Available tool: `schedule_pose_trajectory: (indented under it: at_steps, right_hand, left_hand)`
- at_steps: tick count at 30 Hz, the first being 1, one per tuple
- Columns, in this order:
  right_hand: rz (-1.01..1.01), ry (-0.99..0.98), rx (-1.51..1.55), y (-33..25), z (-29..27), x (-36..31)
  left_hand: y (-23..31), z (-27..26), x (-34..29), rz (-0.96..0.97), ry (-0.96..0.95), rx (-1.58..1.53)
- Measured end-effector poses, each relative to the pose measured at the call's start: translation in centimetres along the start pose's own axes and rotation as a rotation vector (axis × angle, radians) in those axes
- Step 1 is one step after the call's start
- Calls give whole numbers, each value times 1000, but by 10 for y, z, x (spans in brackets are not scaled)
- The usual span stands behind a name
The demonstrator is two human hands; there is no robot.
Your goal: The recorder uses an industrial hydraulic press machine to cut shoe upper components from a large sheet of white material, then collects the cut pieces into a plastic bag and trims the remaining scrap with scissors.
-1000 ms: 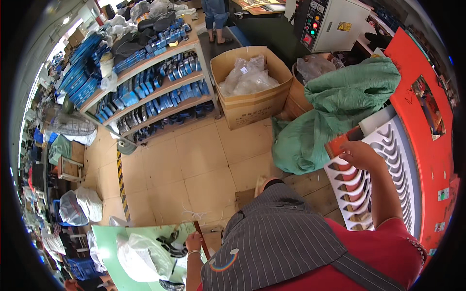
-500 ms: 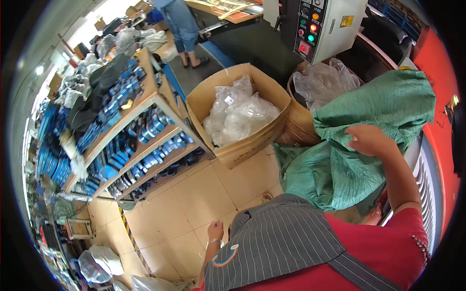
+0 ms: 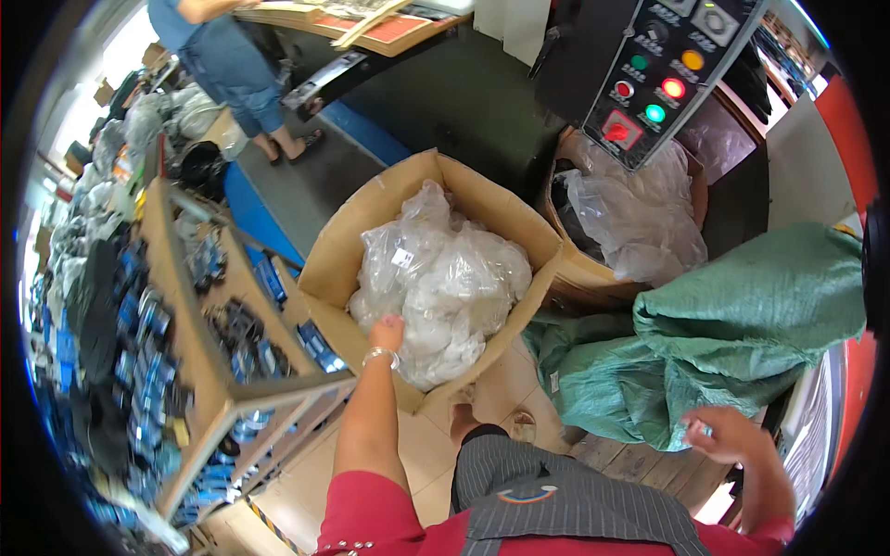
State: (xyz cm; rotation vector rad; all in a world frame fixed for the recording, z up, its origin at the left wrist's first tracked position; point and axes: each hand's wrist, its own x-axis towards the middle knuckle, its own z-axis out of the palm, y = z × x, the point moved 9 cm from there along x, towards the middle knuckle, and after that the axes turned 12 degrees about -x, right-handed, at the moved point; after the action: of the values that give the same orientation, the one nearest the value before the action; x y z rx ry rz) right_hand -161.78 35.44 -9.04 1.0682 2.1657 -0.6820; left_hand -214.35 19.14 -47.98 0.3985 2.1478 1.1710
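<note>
Red top (image 3: 371, 505), short-sleeved; small shiny studs (image 3: 348, 545) by the left sleeve. Over it, dark grey apron (image 3: 593, 512), thin light pinstripes, small curved rainbow motif (image 3: 527, 495), white blob at one end. Black leg hem (image 3: 484, 433) below. Shiny pale bracelet (image 3: 381, 355), left wrist. Left hand (image 3: 387, 333), right hand (image 3: 730, 434): bare. Footwear (image 3: 524, 426) pale, detail too small.

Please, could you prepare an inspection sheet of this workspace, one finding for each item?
Surface: beige tiled floor; wooden boards near the sack.
Job's things: open cardboard box containing clear plastic bags; green sack.
Clutter: blue items crowding a shelf rack.
Hands: left hand at the box's near left side, contact unclear; right hand near the sack, fingers bent.
Cables: nothing seen.
Surroundings: control panel with lit buttons; another person standing, upper left.
</note>
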Motion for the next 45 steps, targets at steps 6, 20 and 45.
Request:
schedule_pose_trajectory:
  at_steps: [6,20,45]
  right_hand:
    - [349,-120,219,9,105,53]
    - [257,14,339,-36,192,86]
    - [-172,650,940,-185,-104,338]
  left_hand:
    - [35,7,246,124,250,273]
    - [87,163,138,275,-403,275]
    - [370,-95,-127,846,-361,-3]
